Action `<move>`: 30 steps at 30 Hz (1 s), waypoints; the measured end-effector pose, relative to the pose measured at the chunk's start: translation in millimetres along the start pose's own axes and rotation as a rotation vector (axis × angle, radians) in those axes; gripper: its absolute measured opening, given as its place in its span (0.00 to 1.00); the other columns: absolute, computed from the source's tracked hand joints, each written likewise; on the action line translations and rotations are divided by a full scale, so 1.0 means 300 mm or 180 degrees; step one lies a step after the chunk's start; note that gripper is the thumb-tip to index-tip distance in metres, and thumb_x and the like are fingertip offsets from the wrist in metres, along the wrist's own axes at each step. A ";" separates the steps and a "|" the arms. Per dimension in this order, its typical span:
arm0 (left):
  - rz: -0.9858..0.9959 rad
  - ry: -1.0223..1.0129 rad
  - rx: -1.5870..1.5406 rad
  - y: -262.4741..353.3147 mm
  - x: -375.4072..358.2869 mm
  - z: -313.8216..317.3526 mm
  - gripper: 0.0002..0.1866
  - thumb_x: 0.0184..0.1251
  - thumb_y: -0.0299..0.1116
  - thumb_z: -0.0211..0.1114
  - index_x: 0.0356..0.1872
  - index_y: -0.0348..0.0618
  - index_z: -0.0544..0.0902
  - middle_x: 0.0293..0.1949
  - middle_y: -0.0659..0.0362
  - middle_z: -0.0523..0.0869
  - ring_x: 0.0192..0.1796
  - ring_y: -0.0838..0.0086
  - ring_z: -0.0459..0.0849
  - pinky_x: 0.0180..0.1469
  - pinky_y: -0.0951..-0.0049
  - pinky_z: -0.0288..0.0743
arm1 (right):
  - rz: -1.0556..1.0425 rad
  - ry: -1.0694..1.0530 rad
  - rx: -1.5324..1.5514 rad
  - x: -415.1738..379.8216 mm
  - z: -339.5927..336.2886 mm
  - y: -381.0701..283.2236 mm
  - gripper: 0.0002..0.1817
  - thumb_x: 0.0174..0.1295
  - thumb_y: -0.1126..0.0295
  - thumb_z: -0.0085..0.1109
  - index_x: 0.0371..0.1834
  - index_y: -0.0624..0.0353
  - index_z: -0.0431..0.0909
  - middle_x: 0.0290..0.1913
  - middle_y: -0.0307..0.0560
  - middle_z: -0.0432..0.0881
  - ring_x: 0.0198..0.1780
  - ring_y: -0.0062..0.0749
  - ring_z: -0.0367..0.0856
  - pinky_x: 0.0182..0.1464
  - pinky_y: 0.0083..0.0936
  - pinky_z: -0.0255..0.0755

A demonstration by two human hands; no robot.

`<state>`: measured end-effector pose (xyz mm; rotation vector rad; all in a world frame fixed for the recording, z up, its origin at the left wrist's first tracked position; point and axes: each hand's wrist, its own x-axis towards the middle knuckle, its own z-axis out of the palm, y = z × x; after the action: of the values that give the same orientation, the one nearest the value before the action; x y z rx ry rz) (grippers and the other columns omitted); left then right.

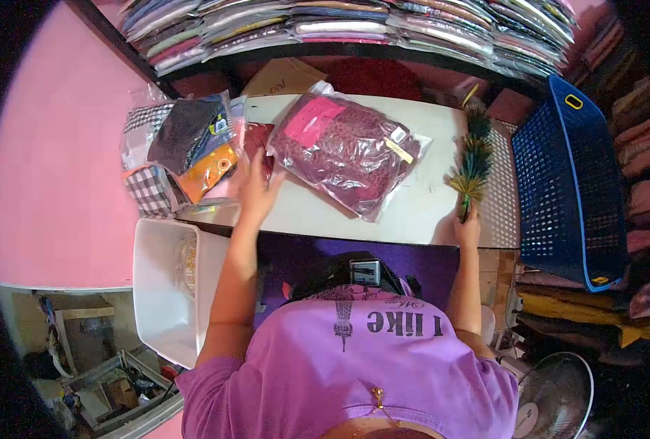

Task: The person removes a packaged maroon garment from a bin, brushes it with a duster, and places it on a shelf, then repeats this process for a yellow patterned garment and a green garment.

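Observation:
My right hand [468, 228] is closed around the lower end of a dark green feather duster [476, 157], which points away from me over the right part of the white table [431, 190]. My left hand [258, 192] has its fingers apart, beside a dark red packet [260, 139] and close to the left corner of a large clear bag of maroon textile [347, 150] with a bright pink patch. Left of that hand lies a pile of plastic-wrapped clothes [186, 143], among them black, orange and checked pieces.
A blue perforated basket [570, 183] stands at the right. A white bin [165, 293] is below the table's left end. Above the far edge, a shelf [340, 51] carries stacks of bagged clothes. A fan [555, 399] stands low at right, near folded cloths [574, 311].

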<state>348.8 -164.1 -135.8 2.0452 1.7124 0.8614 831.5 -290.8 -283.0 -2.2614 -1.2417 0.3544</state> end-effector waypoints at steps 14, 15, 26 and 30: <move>-0.0685 -0.0707 0.1096 -0.077 0.196 0.330 0.41 0.53 0.54 0.64 0.69 0.61 0.58 0.69 0.41 0.55 0.70 0.48 0.54 0.64 0.37 0.49 | 0.0056 0.0104 -0.0678 0.030 -0.009 -0.052 0.34 0.57 0.58 0.58 0.64 0.57 0.58 0.53 0.67 0.70 0.47 0.62 0.76 0.45 0.47 0.73; -0.0730 -0.0754 0.1114 -0.067 0.150 0.336 0.41 0.52 0.55 0.64 0.68 0.60 0.59 0.68 0.41 0.55 0.70 0.48 0.54 0.64 0.38 0.50 | 0.0114 -0.0100 -0.0560 0.040 -0.031 -0.060 0.35 0.56 0.58 0.59 0.65 0.56 0.57 0.52 0.67 0.71 0.47 0.61 0.76 0.46 0.47 0.73; 0.0532 0.0627 0.0762 0.285 0.189 0.091 0.34 0.62 0.54 0.55 0.68 0.57 0.60 0.71 0.40 0.42 0.73 0.45 0.38 0.65 0.34 0.35 | -0.1708 0.1247 0.0127 0.110 -0.237 -0.752 0.37 0.54 0.57 0.61 0.68 0.51 0.60 0.68 0.56 0.59 0.68 0.55 0.53 0.65 0.55 0.44; 0.0797 0.0300 0.0912 0.176 0.250 0.277 0.36 0.61 0.53 0.57 0.69 0.58 0.58 0.72 0.42 0.42 0.73 0.43 0.37 0.66 0.34 0.32 | -0.1835 0.0919 0.0155 0.143 -0.003 -0.873 0.35 0.55 0.53 0.59 0.68 0.38 0.60 0.72 0.53 0.50 0.72 0.56 0.45 0.67 0.61 0.35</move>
<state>449.2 -92.8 -149.4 2.4871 1.7380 0.8371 671.9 -140.9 -133.1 -1.7306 -1.6189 -0.1499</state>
